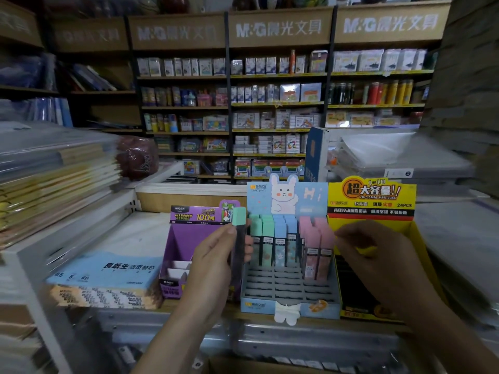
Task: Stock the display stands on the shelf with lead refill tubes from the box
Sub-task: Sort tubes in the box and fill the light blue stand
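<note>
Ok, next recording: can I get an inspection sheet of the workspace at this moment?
Surface: white shelf, stands side by side on it.
Job's things: purple stand looks empty; bunny stand has back rows filled, front slots empty; yellow stand, contents unclear; mint-capped tube.
Clutter: blue paper pack left of the stands.
Grips: left hand holds the tube upright; right hand over the yellow stand, grip unclear.
Cables: nothing seen.
Surroundings: stocked shop shelves behind.

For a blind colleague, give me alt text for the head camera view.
A left hand holds a green-capped lead refill tube upright before a rabbit-themed display stand partly filled with pastel tubes; the right hand is over a yellow stand.
</note>
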